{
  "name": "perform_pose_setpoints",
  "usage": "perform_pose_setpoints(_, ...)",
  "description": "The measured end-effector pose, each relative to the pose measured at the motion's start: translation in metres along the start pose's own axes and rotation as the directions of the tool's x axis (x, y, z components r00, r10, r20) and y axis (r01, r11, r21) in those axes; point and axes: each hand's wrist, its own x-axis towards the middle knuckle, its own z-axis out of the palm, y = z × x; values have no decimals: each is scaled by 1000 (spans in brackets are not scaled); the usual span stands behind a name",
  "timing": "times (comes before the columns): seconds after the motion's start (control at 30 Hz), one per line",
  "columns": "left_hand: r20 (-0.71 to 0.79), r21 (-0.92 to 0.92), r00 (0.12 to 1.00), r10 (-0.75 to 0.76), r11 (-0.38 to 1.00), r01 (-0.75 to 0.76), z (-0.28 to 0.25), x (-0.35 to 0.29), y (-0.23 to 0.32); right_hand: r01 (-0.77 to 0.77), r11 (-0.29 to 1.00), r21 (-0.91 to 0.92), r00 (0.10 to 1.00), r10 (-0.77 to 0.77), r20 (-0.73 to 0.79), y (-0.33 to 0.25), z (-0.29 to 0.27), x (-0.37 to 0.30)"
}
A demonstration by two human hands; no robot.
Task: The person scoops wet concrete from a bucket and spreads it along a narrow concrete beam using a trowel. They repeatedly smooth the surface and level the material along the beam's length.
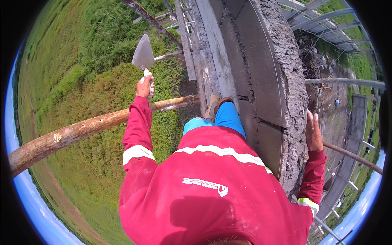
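Observation:
My left hand (145, 85) grips the handle of a pointed trowel (143, 55), out to the left with its grey blade up and away from the wall. The fingers are wrapped round the handle, with whitish smears on them. To my right, my right hand (313, 132) lies against the outer side of a block wall (261, 90), fingers stretched out and holding nothing. Rough grey mortar (286, 61) covers the wall's top. A thin taut string (272, 53) runs along the top's near edge.
I stand on narrow scaffold planks (200, 53) beside the wall. A rusty pipe (81, 126) crosses at left below my left arm, with another steel tube (149, 20) farther ahead. Grass lies far below on the left; steel framing (326, 18) and ground lie beyond the wall.

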Motion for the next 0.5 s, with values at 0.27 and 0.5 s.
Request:
perform_pose_setpoints(0.27,-50,6,997,-60,998,60,-1,-3,-10,-88,983,161,996,88,4,-88,73,129)
perform_pose_setpoints(0.5,-74,56,972,-222,972,226,-10,-1,-21,-141,939,315,989,121,80,-101,98,152)
